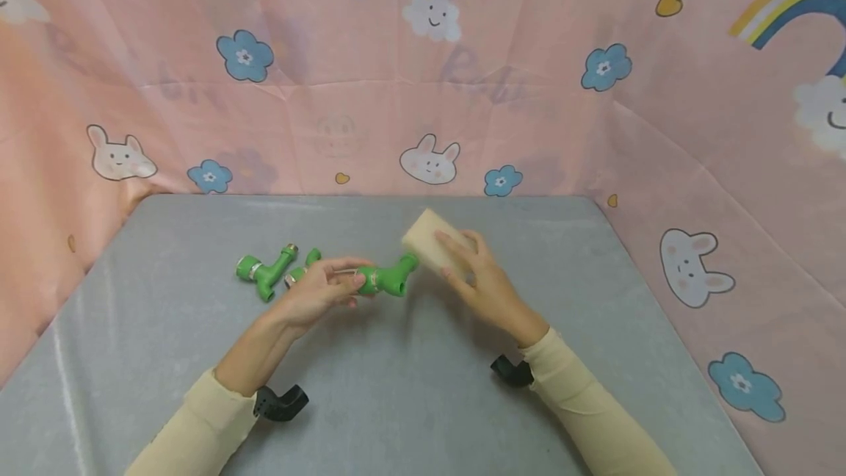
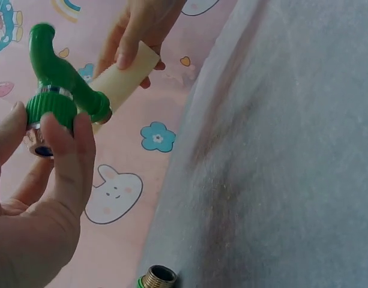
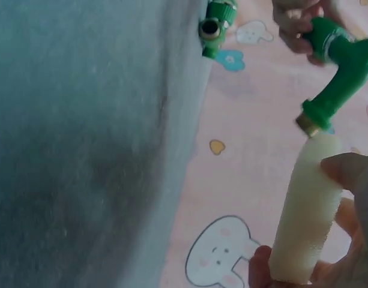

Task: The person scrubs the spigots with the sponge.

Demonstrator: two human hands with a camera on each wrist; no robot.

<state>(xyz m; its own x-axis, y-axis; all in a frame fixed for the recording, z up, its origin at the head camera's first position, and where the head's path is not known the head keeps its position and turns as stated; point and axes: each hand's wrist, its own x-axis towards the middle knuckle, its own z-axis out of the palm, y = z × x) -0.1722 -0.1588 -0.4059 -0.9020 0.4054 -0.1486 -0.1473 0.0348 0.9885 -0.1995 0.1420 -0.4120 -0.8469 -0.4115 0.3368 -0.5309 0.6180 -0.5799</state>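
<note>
My left hand [image 1: 324,289] holds a green Y-shaped hose fitting [image 1: 390,278] between thumb and fingers, gripping its ridged collar in the left wrist view. One branch of the fitting ends in brass-coloured metal, seen in the right wrist view. In my right hand [image 1: 485,285] is a cream sponge block [image 1: 426,237], pinched between thumb and fingers. The sponge's near end [image 3: 319,147] is right at the brass-tipped branch. Both things are held up above the table. My left palm is partly hidden behind its own fingers.
On the grey-covered table [image 1: 396,402] lies another green fitting [image 1: 267,274], left of my left hand. A further one [image 1: 313,255] is partly hidden behind that hand. Black curved mounts [image 1: 283,402] sit at both wrists. A pink patterned curtain [image 1: 370,109] stands behind.
</note>
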